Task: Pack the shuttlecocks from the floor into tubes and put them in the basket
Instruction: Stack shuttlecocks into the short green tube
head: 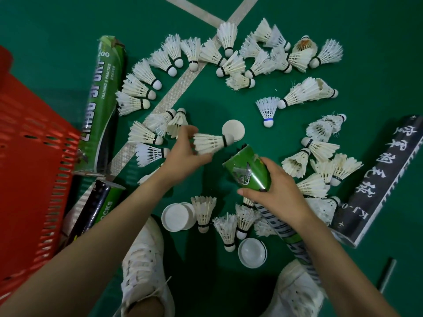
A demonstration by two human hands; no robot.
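Observation:
My left hand (185, 154) pinches a white feather shuttlecock (211, 143) by its skirt, cork pointing right, just above and left of the open mouth of a green tube (248, 170). My right hand (274, 191) grips that green tube near its top, holding it tilted off the floor. Several white shuttlecocks (231, 58) lie scattered across the green court floor in an arc around my hands. The red plastic basket (29, 156) stands at the left edge.
A long green tube (101, 104) and a darker tube (96, 207) lie beside the basket. A black tube with white characters (377, 179) lies at right. White tube caps (233, 130) (176, 217) (251, 252) rest on the floor. My white shoes (144, 266) are at the bottom.

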